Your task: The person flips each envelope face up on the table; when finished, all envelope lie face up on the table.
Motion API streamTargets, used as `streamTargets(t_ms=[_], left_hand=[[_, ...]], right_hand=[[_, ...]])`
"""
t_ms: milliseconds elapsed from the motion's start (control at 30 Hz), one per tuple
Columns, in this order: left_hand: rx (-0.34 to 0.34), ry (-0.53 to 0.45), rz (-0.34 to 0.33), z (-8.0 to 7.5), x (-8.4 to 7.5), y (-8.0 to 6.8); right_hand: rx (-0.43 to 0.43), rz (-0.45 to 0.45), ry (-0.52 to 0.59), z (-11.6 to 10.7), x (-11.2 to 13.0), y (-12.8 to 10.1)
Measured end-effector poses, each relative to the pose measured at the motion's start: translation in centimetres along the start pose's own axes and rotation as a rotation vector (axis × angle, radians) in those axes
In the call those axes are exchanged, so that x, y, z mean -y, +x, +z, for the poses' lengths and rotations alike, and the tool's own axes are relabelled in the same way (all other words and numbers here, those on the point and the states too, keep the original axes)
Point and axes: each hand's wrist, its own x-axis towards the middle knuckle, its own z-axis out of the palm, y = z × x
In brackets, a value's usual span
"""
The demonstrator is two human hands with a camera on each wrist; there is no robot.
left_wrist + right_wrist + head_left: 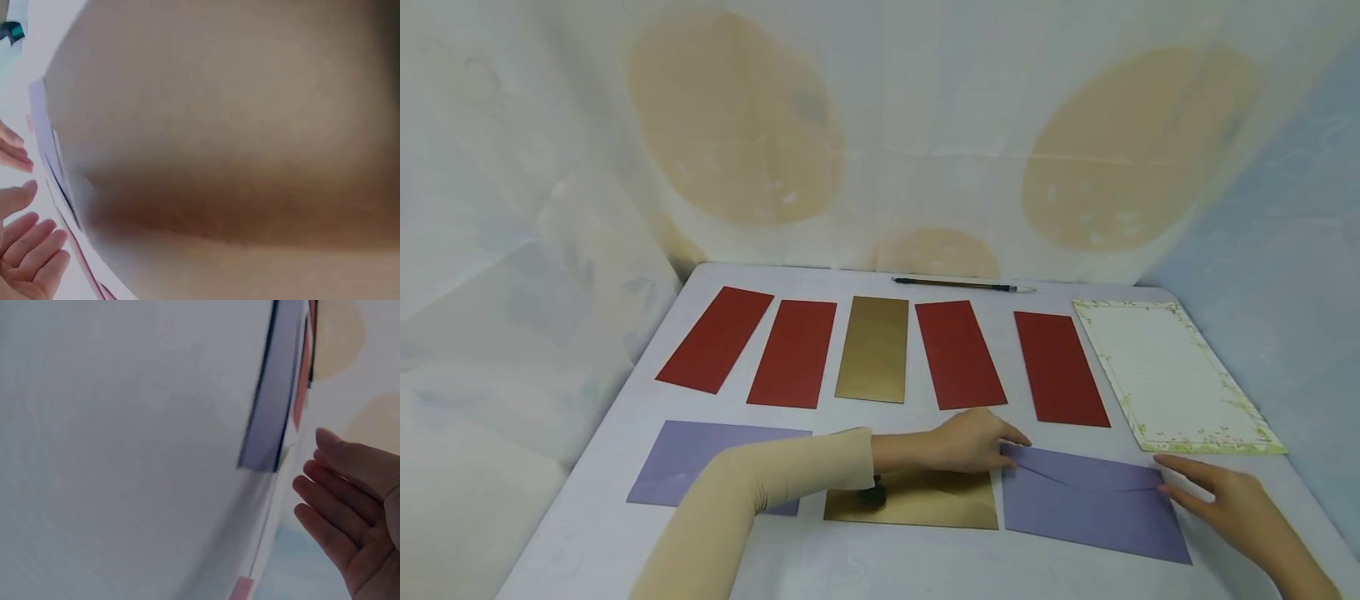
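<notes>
Right-hand purple envelope lies on the white table, flap line showing; both hands are at its far edge. Left hand is at the far left corner, knuckles up, thumb and forefinger apart; its other fingers are mostly hidden in the head view. Left wrist view shows them loosely extended, clasping nothing. Right hand is at the far right corner, thumb and forefinger spaced, fingers relaxed, nothing gripped. Whether either hand's fingertips actually touch the paper: cannot tell.

Left sleeve crosses the near row, covering the right part of the left-hand purple envelope and part of the near gold envelope. Small dark object under the cuff is partly covered; identity unclear. Right forearm is cut off by the lower frame edge.

Left wrist view: a blurred tan surface fills most of it, unidentifiable; the hands are clipped at the left edge. Right wrist view: right hand is cropped at the right; envelope is seen at a steep slant.
</notes>
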Motion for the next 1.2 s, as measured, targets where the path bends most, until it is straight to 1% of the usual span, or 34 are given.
streamTargets(t_ms=[67, 133, 233, 300, 333, 500, 567, 633, 700, 867, 1000, 1100, 1200], left_hand=[[0.043, 0.014, 0.043, -0.3, -0.7, -0.6], [0.095, 0.002, 0.075, -0.7, -1.6, -1.2], [0.158, 0.002, 0.107, -0.9, -2.6, -1.9], [0.172, 0.015, 0.113, -0.9, -3.0, -2.2], [0.175, 0.03, 0.119, -0.7, -3.1, -2.3], [0.183, 0.109, 0.139, -0.1, -2.8, -2.4], [0.193, 0.123, 0.137, 0.2, -2.7, -2.2], [0.196, 0.133, 0.131, 0.4, -2.6, -2.0], [0.195, 0.137, 0.125, 0.7, -2.5, -1.8], [0.191, 0.135, 0.121, 0.8, -2.5, -1.7], [0.18, 0.115, 0.156, 0.9, -2.3, -2.0], [0.151, 0.098, 0.203, 0.7, -2.1, -2.5], [0.128, 0.083, 0.238, 0.3, -1.9, -3.4]], right_hand=[[0.038, 0.01, -0.009, -0.2, 0.5, -0.3], [0.067, 0.004, 0.006, -0.2, 1.0, -0.6], [0.08, -0.029, 0.022, 0.0, 1.7, -0.8], [0.074, -0.041, 0.009, 0.1, 2.1, -0.7], [0.092, -0.033, 0.007, 0.0, 2.2, -0.7], [0.233, 0.078, -0.01, -0.1, 2.7, -0.6], [0.258, 0.1, 0.001, -0.1, 2.8, -0.7], [0.254, 0.106, -0.006, -0.1, 2.7, -0.7], [0.252, 0.102, 0.011, -0.2, 2.6, -0.8], [0.242, 0.101, 0.012, -0.1, 2.3, -0.9], [0.237, 0.106, 0.005, 0.0, 2.2, -0.9], [0.215, 0.09, -0.002, 0.1, 2.0, -1.0], [0.147, 0.046, -0.009, 0.1, 1.9, -1.2]])
